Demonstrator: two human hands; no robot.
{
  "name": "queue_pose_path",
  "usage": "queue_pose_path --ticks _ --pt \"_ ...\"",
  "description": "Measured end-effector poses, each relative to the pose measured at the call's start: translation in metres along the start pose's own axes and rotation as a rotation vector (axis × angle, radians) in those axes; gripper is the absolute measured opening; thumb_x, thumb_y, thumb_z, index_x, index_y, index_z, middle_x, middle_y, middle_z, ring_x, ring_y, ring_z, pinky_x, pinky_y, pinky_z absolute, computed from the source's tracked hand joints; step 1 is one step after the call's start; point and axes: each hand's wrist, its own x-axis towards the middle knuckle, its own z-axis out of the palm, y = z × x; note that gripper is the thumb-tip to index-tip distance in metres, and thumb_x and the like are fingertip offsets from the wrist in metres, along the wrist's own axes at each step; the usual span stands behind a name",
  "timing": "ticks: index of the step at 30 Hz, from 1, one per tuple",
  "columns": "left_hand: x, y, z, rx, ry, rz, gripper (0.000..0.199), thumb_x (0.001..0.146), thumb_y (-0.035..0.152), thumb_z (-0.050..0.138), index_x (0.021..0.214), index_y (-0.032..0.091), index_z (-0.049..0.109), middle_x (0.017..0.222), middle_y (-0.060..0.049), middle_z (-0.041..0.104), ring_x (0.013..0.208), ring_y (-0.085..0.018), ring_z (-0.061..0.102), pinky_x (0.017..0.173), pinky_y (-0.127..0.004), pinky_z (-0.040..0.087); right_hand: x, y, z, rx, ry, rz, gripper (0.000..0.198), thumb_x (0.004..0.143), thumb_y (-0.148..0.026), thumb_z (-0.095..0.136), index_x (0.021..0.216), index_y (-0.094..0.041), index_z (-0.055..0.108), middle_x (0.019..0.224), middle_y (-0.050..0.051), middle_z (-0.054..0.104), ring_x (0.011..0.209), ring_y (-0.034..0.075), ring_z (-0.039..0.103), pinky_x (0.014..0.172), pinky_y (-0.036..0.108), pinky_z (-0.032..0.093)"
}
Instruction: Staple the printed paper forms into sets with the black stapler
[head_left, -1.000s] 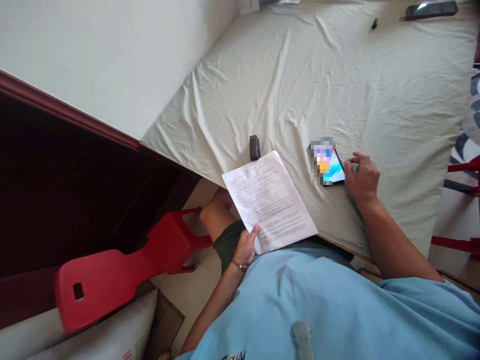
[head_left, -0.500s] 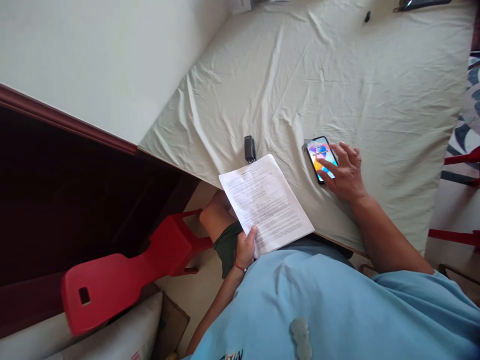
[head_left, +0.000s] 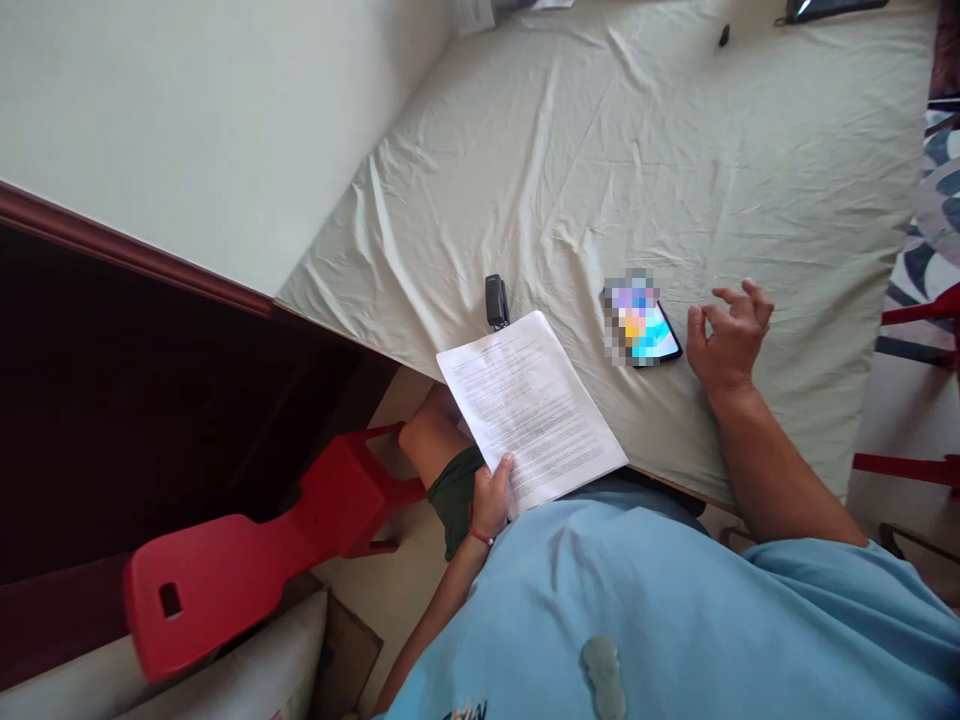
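Observation:
My left hand (head_left: 492,494) grips the lower left edge of a stack of printed paper sheets (head_left: 532,410), its thumb on top and its other fingers hidden underneath. The stack overhangs the table's near edge. To the right, a smartphone (head_left: 656,335) lies face up on the cloth with its screen lit; part of it is blurred out. My right hand (head_left: 727,340) is just right of the phone, apart from it, with fingers partly bent and spread and nothing in them. A black stapler (head_left: 496,300) sits just beyond the top edge of the papers.
A wrinkled pale cloth (head_left: 660,180) covers the table. At its far side are a small black object (head_left: 724,36) and a dark flat item (head_left: 832,10). A red plastic chair (head_left: 247,570) stands at the left, with a white wall (head_left: 225,120) above.
My right hand has left the phone's screen and moved right, its fingers lifting off. My left hand still holds the papers in the same place.

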Motion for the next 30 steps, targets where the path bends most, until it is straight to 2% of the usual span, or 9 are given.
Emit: queue_pose_path --ticks 9,14,17,21,25,30 --pt "-0.001 0.005 0.002 0.003 0.012 -0.018 0.047 0.074 0.051 0.078 0.096 0.010 0.075 0.109 -0.016 0.077 0.115 -0.033 0.068 0.105 -0.042 0.050 0.000 -0.004 0.001 0.121 -0.003 -0.147 0.024 0.096 -0.036 0.053 0.090 -0.023 0.073 0.125 0.014 0.066 0.137 0.035 0.045 0.114 0.060 0.037" --pt "-0.002 0.005 0.002 -0.017 0.014 -0.016 0.046 0.074 0.050 0.078 0.098 0.010 0.075 0.107 -0.015 0.077 0.116 -0.033 0.068 0.107 -0.042 0.049 0.000 -0.011 -0.005 0.133 -0.159 -0.312 0.017 0.092 -0.031 0.061 0.095 -0.028 0.077 0.139 0.008 0.061 0.143 0.034 0.041 0.116 0.057 0.037" --pt "-0.002 0.005 0.002 -0.009 0.010 -0.008 0.045 0.075 0.050 0.077 0.098 0.011 0.075 0.108 -0.015 0.077 0.116 -0.032 0.068 0.107 -0.041 0.049 -0.003 -0.017 -0.008 0.102 -0.239 -0.398 0.017 0.092 -0.031 0.063 0.092 -0.030 0.079 0.142 0.005 0.061 0.147 0.032 0.038 0.119 0.058 0.033" --pt "-0.002 0.006 0.002 -0.018 0.003 -0.026 0.045 0.073 0.050 0.079 0.095 0.011 0.076 0.106 -0.015 0.077 0.115 -0.032 0.068 0.106 -0.040 0.050 -0.007 -0.022 -0.009 0.043 -0.302 -0.387 0.021 0.097 -0.037 0.059 0.099 -0.032 0.080 0.153 0.005 0.054 0.151 0.032 0.032 0.121 0.061 0.022" --pt "-0.001 0.004 0.002 -0.039 -0.002 -0.033 0.047 0.072 0.051 0.080 0.096 0.011 0.076 0.105 -0.015 0.077 0.116 -0.032 0.068 0.107 -0.040 0.049 -0.008 -0.023 -0.007 0.034 -0.327 -0.370 0.023 0.096 -0.045 0.060 0.101 -0.034 0.079 0.156 0.002 0.051 0.152 0.035 0.031 0.119 0.066 0.019" --pt "-0.001 -0.001 0.001 -0.044 -0.013 -0.030 0.047 0.073 0.050 0.080 0.098 0.010 0.076 0.107 -0.015 0.077 0.116 -0.031 0.068 0.106 -0.040 0.049 -0.008 -0.020 -0.004 0.042 -0.306 -0.365 0.024 0.097 -0.045 0.059 0.101 -0.034 0.080 0.157 0.002 0.050 0.151 0.035 0.032 0.119 0.064 0.019"
